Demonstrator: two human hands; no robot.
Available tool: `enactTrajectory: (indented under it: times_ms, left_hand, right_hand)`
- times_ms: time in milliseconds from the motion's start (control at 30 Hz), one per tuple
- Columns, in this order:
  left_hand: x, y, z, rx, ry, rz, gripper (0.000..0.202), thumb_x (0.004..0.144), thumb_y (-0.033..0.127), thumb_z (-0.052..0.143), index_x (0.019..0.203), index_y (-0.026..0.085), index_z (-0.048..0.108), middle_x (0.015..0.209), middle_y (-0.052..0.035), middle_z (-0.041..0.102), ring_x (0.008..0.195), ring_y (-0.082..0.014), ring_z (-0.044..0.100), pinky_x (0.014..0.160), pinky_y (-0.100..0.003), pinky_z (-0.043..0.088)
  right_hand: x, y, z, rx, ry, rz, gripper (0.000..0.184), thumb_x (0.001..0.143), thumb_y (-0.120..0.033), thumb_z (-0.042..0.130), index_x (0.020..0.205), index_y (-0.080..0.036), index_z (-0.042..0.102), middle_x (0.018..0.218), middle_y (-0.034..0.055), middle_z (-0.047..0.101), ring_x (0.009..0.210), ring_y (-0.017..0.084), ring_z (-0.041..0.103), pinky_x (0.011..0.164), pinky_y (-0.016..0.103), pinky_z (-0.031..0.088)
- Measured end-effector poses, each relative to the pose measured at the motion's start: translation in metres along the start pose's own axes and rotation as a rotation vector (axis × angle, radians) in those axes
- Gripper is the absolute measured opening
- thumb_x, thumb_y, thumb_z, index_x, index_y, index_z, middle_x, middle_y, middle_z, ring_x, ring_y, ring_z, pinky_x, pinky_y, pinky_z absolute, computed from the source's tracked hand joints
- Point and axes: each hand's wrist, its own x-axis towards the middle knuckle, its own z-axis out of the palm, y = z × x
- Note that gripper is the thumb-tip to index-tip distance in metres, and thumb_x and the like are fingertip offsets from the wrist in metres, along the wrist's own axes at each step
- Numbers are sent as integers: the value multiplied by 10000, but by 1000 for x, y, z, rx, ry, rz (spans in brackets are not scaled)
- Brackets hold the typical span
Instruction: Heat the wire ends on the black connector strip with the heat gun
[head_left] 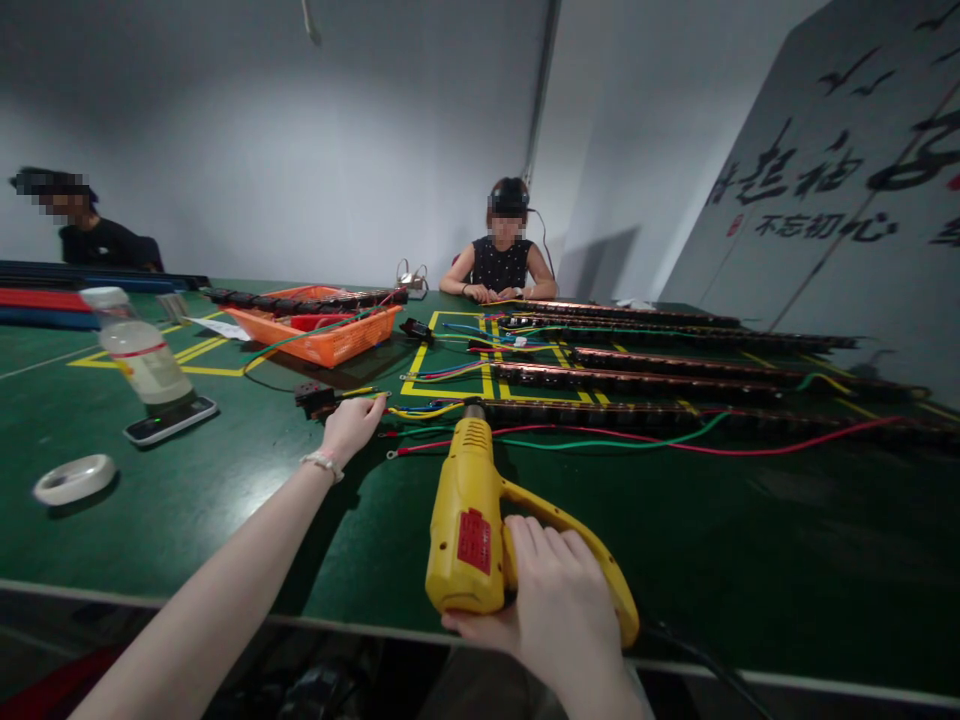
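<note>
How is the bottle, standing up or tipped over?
Standing up. The bottle has its base on a phone and its white cap on top.

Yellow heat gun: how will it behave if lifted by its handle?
Probably stiff: the yellow heat gun has a hard-looking moulded shell. Likely nose-heavy, its bulky barrel reaching well ahead of the handle the right hand grips. The trailing cable may tug.

Small black characters "不忘初心" on the white wall banner (847, 120); larger calligraphy illegible.
</note>
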Motion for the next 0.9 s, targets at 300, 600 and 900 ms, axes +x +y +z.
enactTrajectory:
  times_ms: [300, 600, 900]
  left_hand:
    - [1, 2, 1, 11, -1, 2, 597, 877, 573, 240, 657, 197, 649, 779, -97, 684, 745, -239, 619, 522, -255, 294]
    - [6, -4, 4, -3, -11, 10, 594, 873, 558, 243, 676, 192, 667, 710, -81, 673, 673, -212, 602, 516, -249, 293]
    - [5, -6, 4, -45, -40, 2, 593, 853, 585, 271, 744, 172, 683, 777, -80, 687, 717, -205, 598, 529, -242, 303]
  right_hand:
    - [9, -37, 4, -28, -24, -10, 862, 548, -958, 302, 815, -173, 535, 744, 44, 546, 690, 222, 525, 698, 391, 345]
    - [22, -86, 24, 53, 7, -69, 886, 357, -955, 490, 757, -166, 553, 693, 32, 538, 623, 216, 525, 635, 402, 439]
    - [23, -91, 25, 91, -38, -92, 904, 333, -936, 536, 805, -165, 554, 728, 35, 554, 658, 204, 529, 667, 379, 464]
